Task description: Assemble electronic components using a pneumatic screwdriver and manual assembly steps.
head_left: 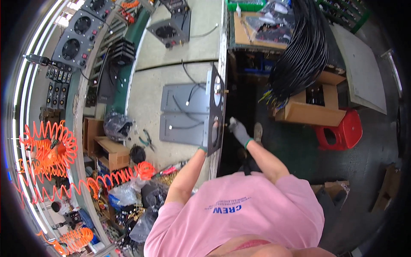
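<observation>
A dark grey metal housing [184, 126] stands on the bench, its upright panel with large round openings along the front edge. My left hand [215, 132] is behind this panel and shows partly through the nearer opening; its fingers are mostly hidden. My right hand [239, 132], in a grey glove with a green cuff, is just in front of the panel, apart from it. Its fingers are drawn together, and anything between them is too small to make out. Beside its fingertips, a small brass fitting [226, 125] sticks out of the panel. Black cables [188, 121] with white plugs lie over the housing.
Green-handled pliers [147, 139] lie left on the bench [150, 94]. Beyond stands a housing with a fan [166, 32]. Orange coiled hoses [98, 182] stretch at left. A black cable bundle [302, 51] hangs at right, above a carton [310, 112] and a red stool [349, 130].
</observation>
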A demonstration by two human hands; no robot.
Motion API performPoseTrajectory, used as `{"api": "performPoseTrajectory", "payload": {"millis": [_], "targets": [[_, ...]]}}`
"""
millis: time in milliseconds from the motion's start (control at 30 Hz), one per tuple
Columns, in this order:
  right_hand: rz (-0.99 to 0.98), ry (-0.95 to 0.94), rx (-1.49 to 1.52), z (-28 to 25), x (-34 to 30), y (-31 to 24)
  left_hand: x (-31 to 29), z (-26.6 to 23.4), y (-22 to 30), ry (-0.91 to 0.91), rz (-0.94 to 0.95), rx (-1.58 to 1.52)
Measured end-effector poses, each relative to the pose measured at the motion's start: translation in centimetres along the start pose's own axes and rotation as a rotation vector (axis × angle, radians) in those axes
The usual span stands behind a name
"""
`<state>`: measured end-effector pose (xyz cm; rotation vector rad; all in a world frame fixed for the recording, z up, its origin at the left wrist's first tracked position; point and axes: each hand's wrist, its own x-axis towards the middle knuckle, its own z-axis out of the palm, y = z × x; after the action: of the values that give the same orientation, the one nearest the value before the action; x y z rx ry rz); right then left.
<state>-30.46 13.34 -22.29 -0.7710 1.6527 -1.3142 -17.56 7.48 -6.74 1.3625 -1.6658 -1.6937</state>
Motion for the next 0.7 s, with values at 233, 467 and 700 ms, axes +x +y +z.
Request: {"api": "performPoseTrajectory", "payload": {"millis": [233, 467, 700], "targets": [[0.099, -0.093, 0.108, 1.3, -0.8, -6.1, 1.3, -2.9, -5.2, 0.045, -0.007, -0.019], [0.126, -0.053, 0.289, 1.5, 0.2, -6.0, 1.6, -2.4, -4.3, 0.043, -0.064, -0.159], [-0.024, -0.175, -0.076, 0.3, 0.9, -6.0, 0.8, -1.8, -1.1, -0.011, -0.085, -0.237]]}}
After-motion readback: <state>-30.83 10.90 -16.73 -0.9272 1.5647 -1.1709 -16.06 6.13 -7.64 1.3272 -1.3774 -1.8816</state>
